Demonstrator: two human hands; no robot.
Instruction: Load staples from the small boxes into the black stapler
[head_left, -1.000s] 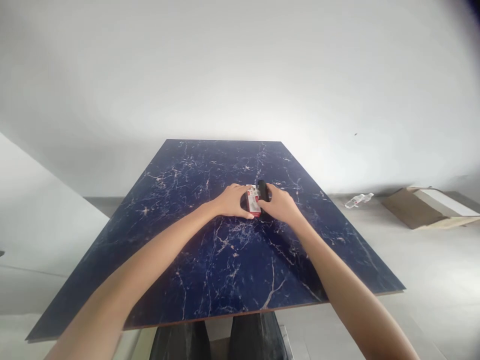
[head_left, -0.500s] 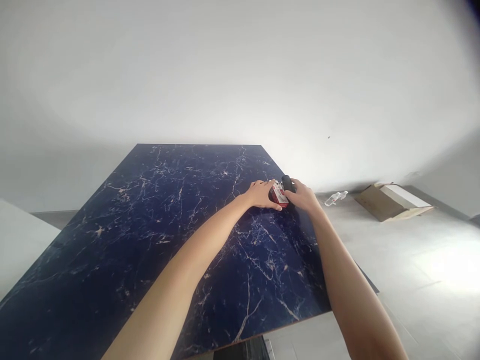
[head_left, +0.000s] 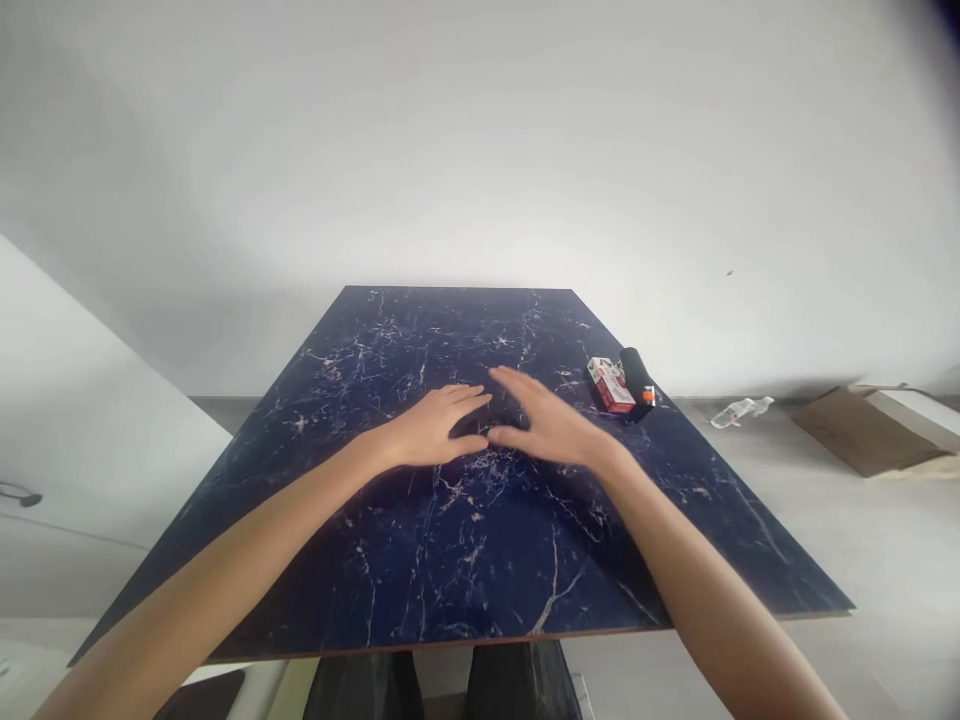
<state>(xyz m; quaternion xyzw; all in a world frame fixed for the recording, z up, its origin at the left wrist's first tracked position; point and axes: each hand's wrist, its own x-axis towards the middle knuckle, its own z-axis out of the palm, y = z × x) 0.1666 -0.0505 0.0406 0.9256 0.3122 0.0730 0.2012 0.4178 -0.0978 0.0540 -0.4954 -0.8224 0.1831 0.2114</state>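
Observation:
Over the middle of the dark blue marbled table (head_left: 480, 560), my left hand (head_left: 435, 428) is open with its fingers stretched toward the right. Facing it, my right hand (head_left: 551, 425) is open too, fingers apart and slightly blurred. Neither holds anything, and the fingertips come close together. To the right of my right hand lies a small red and white box (head_left: 612, 386). A black cylindrical object (head_left: 636, 378) with an orange patch near its lower end lies right beside the box, by the table's right edge.
A clear plastic bottle (head_left: 739, 411) lies on the floor right of the table, near the wall. Farther right is a brown cardboard box (head_left: 870, 430). A white wall (head_left: 450, 150) runs behind the table. My dark-clothed legs (head_left: 517, 685) show below the front edge.
Both hands have let go of the red and white box and the black cylinder and moved left to the table's middle. The view has turned left, shifting everything rightward.

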